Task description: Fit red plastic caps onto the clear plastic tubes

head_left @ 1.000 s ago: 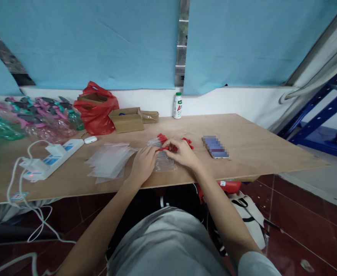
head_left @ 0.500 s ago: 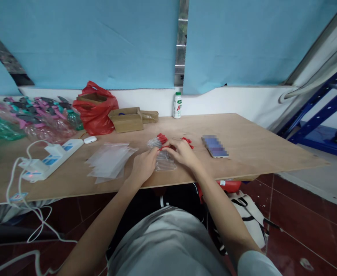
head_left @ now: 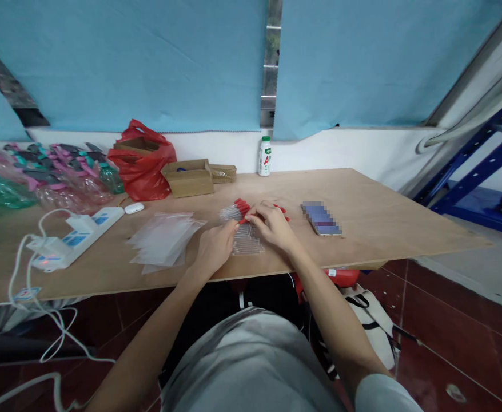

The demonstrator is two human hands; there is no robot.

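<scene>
"Red piece: where do we see it?"

"Pinched between our left hand and right hand, fingertips closed, near clear rods. We judge we're working one singly; next seems to call for steady fingers."

"And around us?"

"Wooden table beneath, blue sheeting ahead."

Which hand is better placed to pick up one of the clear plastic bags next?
Left, probably. The left hand is beside the clear plastic bags; the right hand is farther off, with the left between. Both hands have fingertips at a small red piece.
</scene>
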